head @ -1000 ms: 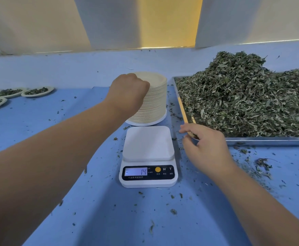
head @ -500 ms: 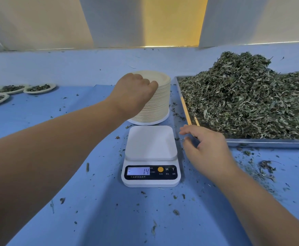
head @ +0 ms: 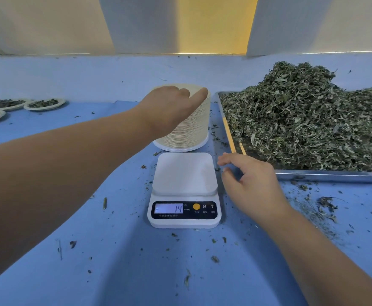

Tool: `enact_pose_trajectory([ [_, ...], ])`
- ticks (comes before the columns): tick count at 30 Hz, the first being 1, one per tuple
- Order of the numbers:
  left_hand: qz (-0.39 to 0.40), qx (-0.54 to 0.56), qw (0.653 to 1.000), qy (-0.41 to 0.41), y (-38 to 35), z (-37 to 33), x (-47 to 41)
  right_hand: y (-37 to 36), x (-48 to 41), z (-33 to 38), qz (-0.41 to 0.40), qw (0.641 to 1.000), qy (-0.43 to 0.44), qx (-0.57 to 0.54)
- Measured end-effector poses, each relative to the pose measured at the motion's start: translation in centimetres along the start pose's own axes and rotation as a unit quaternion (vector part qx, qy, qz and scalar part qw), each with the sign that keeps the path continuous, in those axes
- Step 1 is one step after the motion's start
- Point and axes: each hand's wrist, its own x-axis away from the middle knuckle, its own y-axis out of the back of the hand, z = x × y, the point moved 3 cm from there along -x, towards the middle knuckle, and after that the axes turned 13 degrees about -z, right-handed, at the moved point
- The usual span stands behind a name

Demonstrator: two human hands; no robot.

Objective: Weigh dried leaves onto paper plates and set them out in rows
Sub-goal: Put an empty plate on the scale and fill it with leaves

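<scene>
Since a second ago the left hand (head: 169, 109) is lying flatter on the stack (head: 189, 133) behind the scale (head: 184, 191), thumb now stretching along the top rim; its fingers are hiding beyond the knuckles, so any pinch on a plate cannot be told; the right hand (head: 253, 186) is hovering just right of the scale, fingers loosely spread, holding nothing; leaves (head: 302, 120) are lying heaped in the tray (head: 313, 174) further right; filled plates (head: 44, 104) are sitting far left.

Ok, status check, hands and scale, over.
Left hand on top of the plate stack, grip hidden. Right hand open, empty, beside the scale. Platform bare, reading minus 14. Nothing blocking.
</scene>
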Motion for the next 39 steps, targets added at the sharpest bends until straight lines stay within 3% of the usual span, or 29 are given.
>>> enact_pose_trajectory([
  [8, -0.035, 0.026, 0.998, 0.055, 0.3, 0.7, -1.1, -0.4, 0.1, -0.3, 0.008, 1.000, -0.009, -0.003],
  [13, -0.029, 0.077, 0.973, 0.214, -0.1, 1.6, -0.6, -0.6, 0.0, -0.1, 0.012, 1.000, -0.003, -0.003],
  [20, -0.096, 0.141, 0.931, 0.321, -0.6, 2.2, -0.3, -0.7, 0.0, 0.4, 0.014, 1.000, 0.010, 0.006],
  [24, -0.145, 0.222, 0.885, 0.382, -1.0, 2.5, 0.9, -0.7, 0.1, 0.5, 0.012, 1.000, 0.008, -0.002],
  [33, -0.314, 0.401, 0.738, 0.442, -0.6, -0.6, 7.8, 0.0, -0.1, -0.2, -0.037, 0.998, -0.050, 0.010],
  [39, -0.326, 0.460, 0.691, 0.452, 0.5, -2.8, 12.4, 0.5, -0.6, -0.5, -0.049, 0.994, -0.087, 0.033],
])
